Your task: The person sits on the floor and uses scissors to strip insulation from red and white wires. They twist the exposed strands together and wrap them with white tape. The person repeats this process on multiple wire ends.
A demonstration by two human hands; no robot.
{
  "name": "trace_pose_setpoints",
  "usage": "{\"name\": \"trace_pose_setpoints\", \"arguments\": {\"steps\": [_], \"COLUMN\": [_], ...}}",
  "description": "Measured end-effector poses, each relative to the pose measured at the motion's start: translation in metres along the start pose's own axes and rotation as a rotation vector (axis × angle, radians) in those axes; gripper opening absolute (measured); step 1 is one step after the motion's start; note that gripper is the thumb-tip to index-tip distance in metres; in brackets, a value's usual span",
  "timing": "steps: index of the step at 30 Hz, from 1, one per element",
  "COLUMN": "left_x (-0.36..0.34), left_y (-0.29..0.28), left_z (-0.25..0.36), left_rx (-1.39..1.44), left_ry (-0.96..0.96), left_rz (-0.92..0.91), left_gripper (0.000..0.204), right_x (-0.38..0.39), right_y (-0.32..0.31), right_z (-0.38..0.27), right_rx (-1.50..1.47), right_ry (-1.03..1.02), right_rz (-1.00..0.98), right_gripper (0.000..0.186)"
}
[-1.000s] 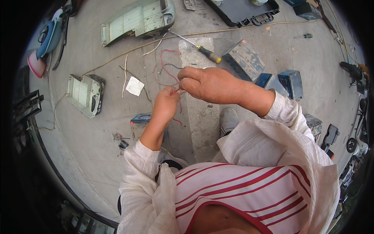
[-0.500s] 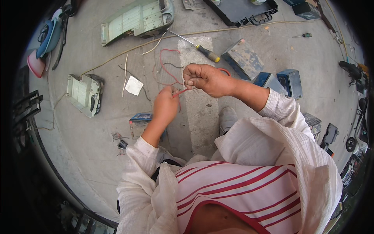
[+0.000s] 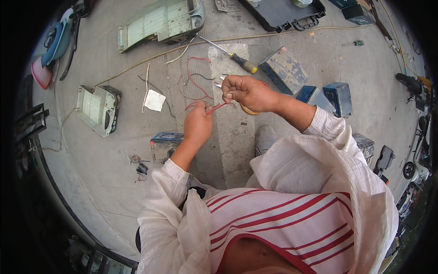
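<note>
My left hand (image 3: pixel 197 128) is closed on a thin red wire (image 3: pixel 216 108), which runs up to the pinched fingertips of my right hand (image 3: pixel 246 93). Metal blade tips (image 3: pixel 218 85) and an orange loop handle (image 3: pixel 248 110) of a tool show behind my right hand; I cannot tell whether it is held. Beyond my hands lie loose red and dark wires (image 3: pixel 198 84) and a screwdriver (image 3: pixel 243 62) with a yellow and black handle. A white square scrap (image 3: pixel 155 100) lies to the left.
Pale plastic housings (image 3: pixel 159 20) (image 3: pixel 96 109), several box-shaped batteries (image 3: pixel 283 68) and an open black case (image 3: pixel 278 11) are on the concrete floor (image 3: pixel 105 173). A cord (image 3: pixel 337 27) crosses it. A small screwdriver (image 3: pixel 353 43) lies right; vehicles (image 3: pixel 417 155) stand at the right edge.
My right fingers have lifted slightly and shifted right along with the red wire. My left hand has followed a little rightward, and the orange loop handle has come into view.
</note>
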State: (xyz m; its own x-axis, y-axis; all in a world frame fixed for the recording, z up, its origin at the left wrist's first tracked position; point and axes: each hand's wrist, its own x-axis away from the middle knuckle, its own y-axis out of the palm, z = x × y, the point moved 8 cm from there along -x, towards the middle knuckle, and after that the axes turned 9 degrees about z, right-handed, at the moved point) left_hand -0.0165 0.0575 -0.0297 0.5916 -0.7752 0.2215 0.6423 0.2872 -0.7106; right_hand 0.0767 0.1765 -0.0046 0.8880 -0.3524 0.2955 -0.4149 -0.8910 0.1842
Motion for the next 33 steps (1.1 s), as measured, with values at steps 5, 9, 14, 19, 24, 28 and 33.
{"name": "trace_pose_setpoints", "arguments": {"steps": [5, 9, 14, 19, 24, 28, 33], "left_x": [0.0, -0.001, -0.005, -0.004, -0.004, -0.002, 0.006], "left_y": [0.003, -0.006, -0.008, -0.003, 0.0, -0.001, 0.015], "left_z": [0.003, -0.003, -0.021, -0.021, -0.021, -0.018, -0.02], "left_rx": [0.117, 0.314, 0.432, 0.511, 0.564, 0.605, 0.746], "left_ry": [0.04, -0.232, -0.285, -0.357, -0.344, -0.366, -0.516], "left_rz": [0.035, -0.048, -0.032, -0.097, -0.118, -0.145, -0.305], "left_gripper": [0.019, 0.019, 0.021, 0.022, 0.022, 0.02, 0.013], "right_x": [0.0, -0.003, 0.0, 0.006, 0.0, 0.001, 0.01], "right_y": [-0.002, -0.015, -0.031, -0.008, -0.001, 0.0, 0.015], "right_z": [-0.001, -0.037, -0.066, -0.061, -0.055, -0.062, -0.074], "right_rx": [-0.086, -0.063, 0.421, 0.627, 0.621, 0.588, 0.612], "right_ry": [0.001, 0.135, -0.26, -0.452, -0.452, -0.429, -0.644], "right_rz": [-0.001, 0.124, 0.319, 0.243, 0.21, 0.193, 0.152], "right_gripper": [0.001, 0.018, 0.015, 0.016, 0.013, 0.013, 0.015]}}
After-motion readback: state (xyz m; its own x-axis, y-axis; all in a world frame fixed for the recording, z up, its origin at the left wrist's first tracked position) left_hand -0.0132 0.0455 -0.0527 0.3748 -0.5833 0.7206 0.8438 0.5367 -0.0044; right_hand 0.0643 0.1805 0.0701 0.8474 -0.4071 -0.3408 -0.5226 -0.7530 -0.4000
